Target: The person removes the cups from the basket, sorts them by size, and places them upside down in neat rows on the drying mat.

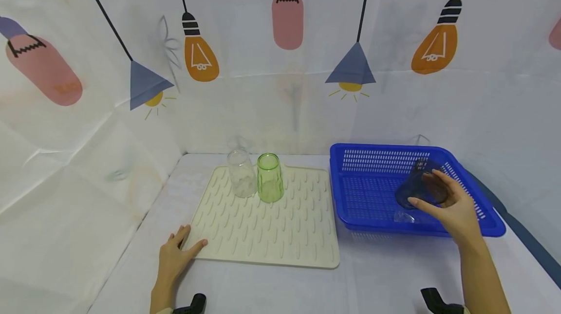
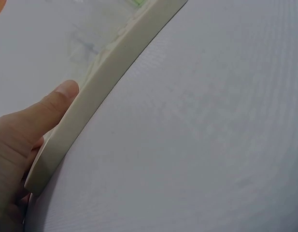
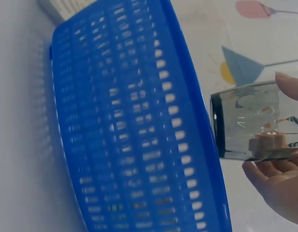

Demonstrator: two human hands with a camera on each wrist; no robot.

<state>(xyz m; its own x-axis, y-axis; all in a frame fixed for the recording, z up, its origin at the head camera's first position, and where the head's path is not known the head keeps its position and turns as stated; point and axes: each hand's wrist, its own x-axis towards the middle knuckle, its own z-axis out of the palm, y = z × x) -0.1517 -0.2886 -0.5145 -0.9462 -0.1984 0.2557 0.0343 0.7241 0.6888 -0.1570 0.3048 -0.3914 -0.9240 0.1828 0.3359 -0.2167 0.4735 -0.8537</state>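
Note:
My right hand grips a dark tinted drinking glass between thumb and fingers, tilted over the right half of a blue plastic basket. In the right wrist view, the glass shows beyond the basket's rim, its base end towards the basket. At the near left corner of a cream ribbed drying mat, my left hand holds the edge. Its thumb lies along the mat's front side, the fingers round the left side. A clear glass and a green glass stand side by side on the mat's far part.
Inside the basket, below the held glass, lies something clear and shiny. The basket stands just right of the mat on a white-covered table. A white sheet printed with lamps hangs behind and at the sides.

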